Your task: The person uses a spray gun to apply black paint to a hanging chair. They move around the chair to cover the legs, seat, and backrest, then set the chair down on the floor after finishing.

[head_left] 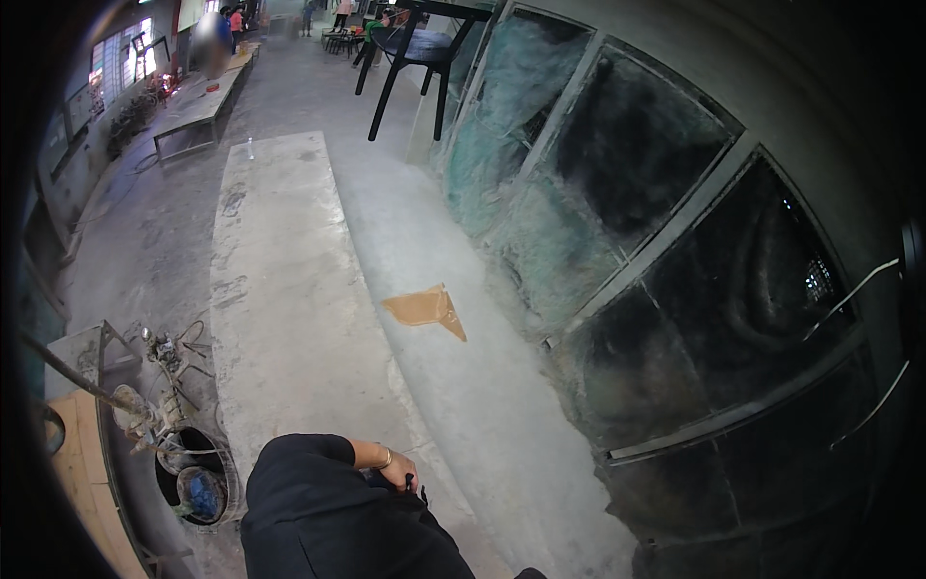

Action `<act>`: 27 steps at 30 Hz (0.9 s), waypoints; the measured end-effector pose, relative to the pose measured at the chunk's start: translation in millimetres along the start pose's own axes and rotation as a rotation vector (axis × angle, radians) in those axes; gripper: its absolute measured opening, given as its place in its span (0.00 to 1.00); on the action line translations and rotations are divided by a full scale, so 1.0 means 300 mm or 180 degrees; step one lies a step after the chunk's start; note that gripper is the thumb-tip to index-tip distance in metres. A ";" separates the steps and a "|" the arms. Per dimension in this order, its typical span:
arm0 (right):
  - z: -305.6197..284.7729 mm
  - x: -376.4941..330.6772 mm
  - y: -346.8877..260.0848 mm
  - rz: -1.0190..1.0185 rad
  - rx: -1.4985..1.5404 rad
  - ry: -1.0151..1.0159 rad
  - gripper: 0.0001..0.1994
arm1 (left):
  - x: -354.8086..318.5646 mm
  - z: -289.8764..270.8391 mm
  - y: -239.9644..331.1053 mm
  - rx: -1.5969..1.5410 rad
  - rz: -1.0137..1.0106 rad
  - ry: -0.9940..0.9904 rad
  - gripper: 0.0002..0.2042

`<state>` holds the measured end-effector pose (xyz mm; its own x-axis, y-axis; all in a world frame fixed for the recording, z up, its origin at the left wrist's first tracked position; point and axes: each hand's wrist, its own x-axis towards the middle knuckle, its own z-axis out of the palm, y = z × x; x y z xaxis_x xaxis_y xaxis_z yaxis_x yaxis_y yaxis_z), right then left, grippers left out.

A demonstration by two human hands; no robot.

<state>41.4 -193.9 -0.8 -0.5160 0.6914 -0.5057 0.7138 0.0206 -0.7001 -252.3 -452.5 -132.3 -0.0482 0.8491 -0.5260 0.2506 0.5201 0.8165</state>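
Note:
My left hand, with a thin bracelet at the wrist, is bent across in front of my black clothing. Its fingers are curled round something small and black, with a thin dark end sticking out; I cannot make out its kind. My right hand is not in view. Only a small black shape shows at the lower edge, to the right of my body. Ahead of me, a torn piece of brown cardboard or paper lies on the pale floor strip.
A long pale slab runs ahead. To its left are spraying gear, a bucket and a wooden board. Dusty framed panels line the right. A black chair stands raised ahead; a long table and people are farther off.

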 end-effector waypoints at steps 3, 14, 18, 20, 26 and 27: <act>-0.003 0.002 0.004 0.0012 -0.0008 -0.0016 0.15 | 0.012 0.011 -0.017 -0.0106 0.0167 -0.0179 0.25; -0.009 0.001 0.027 0.0044 -0.0051 -0.0054 0.15 | 0.015 -0.022 -0.093 -0.0479 -0.0436 0.0000 0.24; -0.014 0.004 0.036 0.0058 -0.0070 -0.0065 0.15 | 0.038 -0.008 -0.214 -0.0854 -0.1576 0.1273 0.21; -0.017 0.005 0.040 0.0060 -0.0086 -0.0066 0.15 | 0.047 0.027 -0.274 -0.0607 -0.2394 0.1858 0.21; -0.030 0.006 0.057 0.0077 -0.0143 -0.0076 0.15 | -0.090 0.157 -0.425 -0.0356 -0.3003 0.1585 0.19; -0.033 0.006 0.067 0.0084 -0.0152 -0.0075 0.15 | -0.099 0.164 -0.434 -0.0341 -0.3046 0.1552 0.19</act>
<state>59.5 -185.1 -10.8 -0.5073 0.6750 -0.5357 0.7487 0.0375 -0.6619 -236.0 -550.1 -234.7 -0.5651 0.0189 -0.8248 -0.1804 0.9727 0.1458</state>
